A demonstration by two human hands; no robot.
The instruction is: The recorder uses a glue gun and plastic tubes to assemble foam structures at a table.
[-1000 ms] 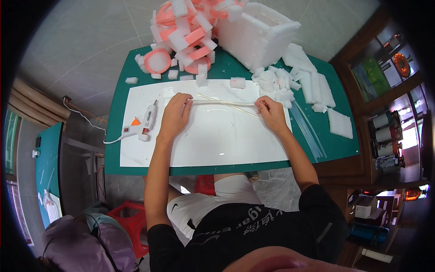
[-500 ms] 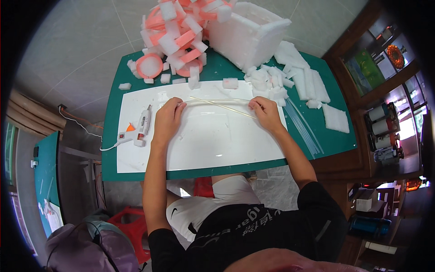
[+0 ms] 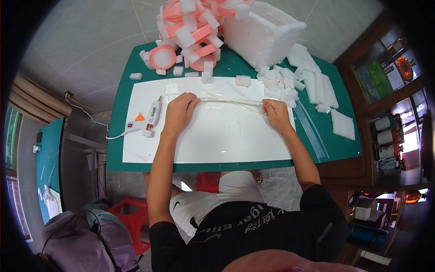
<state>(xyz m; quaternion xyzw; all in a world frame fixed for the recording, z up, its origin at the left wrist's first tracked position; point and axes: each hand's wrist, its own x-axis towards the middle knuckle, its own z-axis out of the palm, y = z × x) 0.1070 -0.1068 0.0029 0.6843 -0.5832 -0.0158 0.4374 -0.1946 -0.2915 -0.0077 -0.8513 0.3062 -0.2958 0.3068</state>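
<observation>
A long, thin, pale glue stick (image 3: 230, 100) is stretched between my hands, held almost level just above the white sheet (image 3: 217, 140). My left hand (image 3: 181, 110) is closed on its left end, thumb and fingers pinched together. The right end is pinched in my right hand (image 3: 278, 113). Another pale glue stick (image 3: 252, 110) crosses behind it at a slant and lies on the sheet, its lower end close to my right fingers. To the left of my left hand, a white glue gun (image 3: 154, 114) with an orange trigger rests on the sheet.
Translucent glue sticks (image 3: 312, 133) lie on the green tabletop (image 3: 337, 147) at the right. White foam pieces (image 3: 276, 81), a foam box (image 3: 260, 36) and a stacked pink-and-white foam structure (image 3: 190, 36) stand along the back. The gun's cord (image 3: 116, 136) runs off the left edge.
The held glue stick was slightly arched and is now nearly straight. Both hands keep their grip on its ends. The whole view has shifted a little, with the table farther right in the picture.
</observation>
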